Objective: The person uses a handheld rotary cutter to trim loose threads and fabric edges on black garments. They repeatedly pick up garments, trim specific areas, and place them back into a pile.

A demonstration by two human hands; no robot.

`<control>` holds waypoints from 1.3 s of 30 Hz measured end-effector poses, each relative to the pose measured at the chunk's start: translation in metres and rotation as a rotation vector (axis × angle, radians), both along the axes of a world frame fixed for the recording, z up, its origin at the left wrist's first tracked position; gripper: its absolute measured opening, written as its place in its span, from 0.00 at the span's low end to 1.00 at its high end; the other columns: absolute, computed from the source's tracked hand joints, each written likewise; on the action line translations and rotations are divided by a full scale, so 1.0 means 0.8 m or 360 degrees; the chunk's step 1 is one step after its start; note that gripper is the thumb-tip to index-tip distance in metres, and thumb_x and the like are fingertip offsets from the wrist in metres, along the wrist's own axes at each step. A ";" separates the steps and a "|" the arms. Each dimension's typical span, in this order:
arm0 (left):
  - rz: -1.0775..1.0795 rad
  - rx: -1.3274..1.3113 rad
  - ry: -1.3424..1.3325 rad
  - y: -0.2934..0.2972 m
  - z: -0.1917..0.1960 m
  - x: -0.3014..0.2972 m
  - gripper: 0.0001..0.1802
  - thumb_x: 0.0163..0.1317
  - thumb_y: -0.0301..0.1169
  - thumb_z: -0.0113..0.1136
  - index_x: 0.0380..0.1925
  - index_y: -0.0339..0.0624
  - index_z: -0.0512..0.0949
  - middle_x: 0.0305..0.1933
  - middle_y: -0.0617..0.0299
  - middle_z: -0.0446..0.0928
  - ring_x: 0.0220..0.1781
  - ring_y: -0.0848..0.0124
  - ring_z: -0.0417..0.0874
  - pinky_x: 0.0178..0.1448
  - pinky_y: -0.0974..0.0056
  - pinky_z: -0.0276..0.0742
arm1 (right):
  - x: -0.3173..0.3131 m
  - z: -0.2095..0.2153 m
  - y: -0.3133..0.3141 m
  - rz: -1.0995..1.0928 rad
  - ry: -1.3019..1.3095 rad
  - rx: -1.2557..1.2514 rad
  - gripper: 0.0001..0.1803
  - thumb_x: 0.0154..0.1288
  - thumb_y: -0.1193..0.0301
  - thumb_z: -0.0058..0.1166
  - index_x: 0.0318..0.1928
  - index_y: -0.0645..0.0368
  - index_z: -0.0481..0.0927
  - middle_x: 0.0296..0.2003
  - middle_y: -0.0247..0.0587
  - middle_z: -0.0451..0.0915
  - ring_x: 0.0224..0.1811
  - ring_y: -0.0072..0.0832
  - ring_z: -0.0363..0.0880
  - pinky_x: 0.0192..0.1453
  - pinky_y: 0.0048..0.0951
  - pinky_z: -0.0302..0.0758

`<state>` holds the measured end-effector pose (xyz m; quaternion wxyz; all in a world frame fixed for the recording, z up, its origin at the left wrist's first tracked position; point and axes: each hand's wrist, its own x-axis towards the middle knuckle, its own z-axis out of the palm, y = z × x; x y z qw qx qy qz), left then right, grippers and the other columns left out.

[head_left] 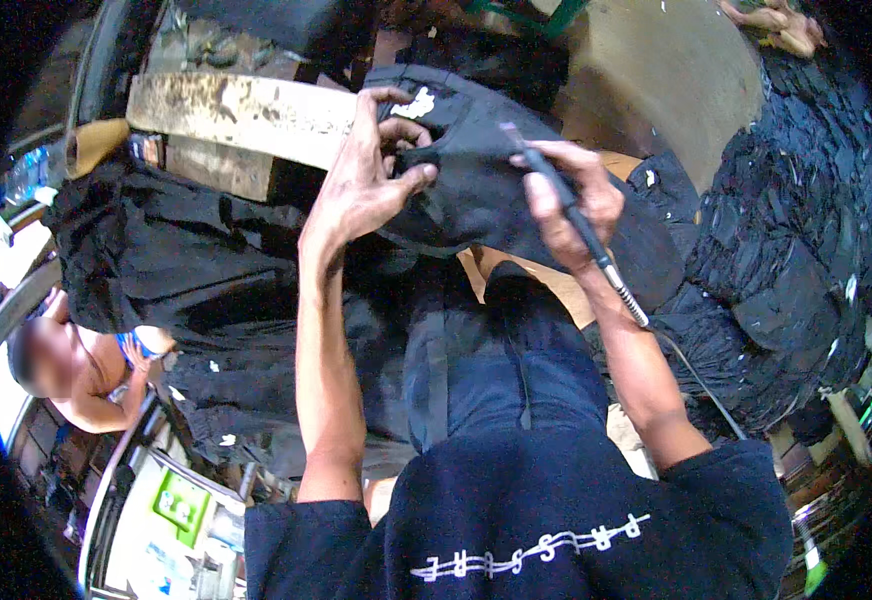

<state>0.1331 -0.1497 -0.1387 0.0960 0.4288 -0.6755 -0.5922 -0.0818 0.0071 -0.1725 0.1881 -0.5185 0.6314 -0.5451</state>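
Observation:
A dark cloth garment (496, 190) lies stretched over a long board that spans the space in front of me. With bent fingers, my left hand (366, 170) grips the garment beside an opening in the cloth; some fingertips reach into that dark gap. A white scrap or patch (418, 103) shows next to the fingers. My right hand (581, 200) is closed around a slim pen-shaped power tool (578, 215) with a spring sleeve and a thin hose or cord at its rear. The blurred tip points toward the cloth; I cannot tell whether it touches.
A pale worn board (236, 112) extends left. Heaped dark cloth pieces (786, 230) fill the right side, and more dark cloth (186, 260) hangs at left. Another person (76, 365) sits at far left. A light table (161, 530) holding a green tray stands lower left.

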 end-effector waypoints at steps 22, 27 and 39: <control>0.0130 -0.0053 -0.0063 0.011 -0.012 -0.002 0.45 0.61 0.19 0.76 0.73 0.49 0.59 0.49 0.63 0.86 0.46 0.79 0.81 0.46 0.72 0.72 | 0.038 -0.042 -0.050 0.0300 0.0216 -0.0430 0.13 0.52 0.78 0.70 0.41 0.67 0.89 0.35 0.49 0.91 0.39 0.43 0.95 0.44 0.37 0.93; 0.0122 -0.0147 -0.0046 0.012 -0.015 -0.003 0.44 0.62 0.20 0.76 0.73 0.49 0.60 0.50 0.62 0.86 0.49 0.77 0.83 0.46 0.72 0.71 | 0.039 -0.043 -0.051 0.0297 0.0206 -0.0436 0.13 0.52 0.79 0.69 0.41 0.66 0.89 0.35 0.48 0.90 0.38 0.42 0.95 0.43 0.36 0.93; 0.0123 -0.0124 -0.0042 0.017 -0.016 -0.003 0.44 0.63 0.21 0.76 0.72 0.48 0.58 0.50 0.62 0.86 0.51 0.75 0.84 0.48 0.70 0.72 | 0.039 -0.047 -0.047 0.0247 0.0207 -0.0418 0.12 0.51 0.78 0.70 0.39 0.65 0.89 0.34 0.47 0.90 0.38 0.41 0.95 0.42 0.36 0.92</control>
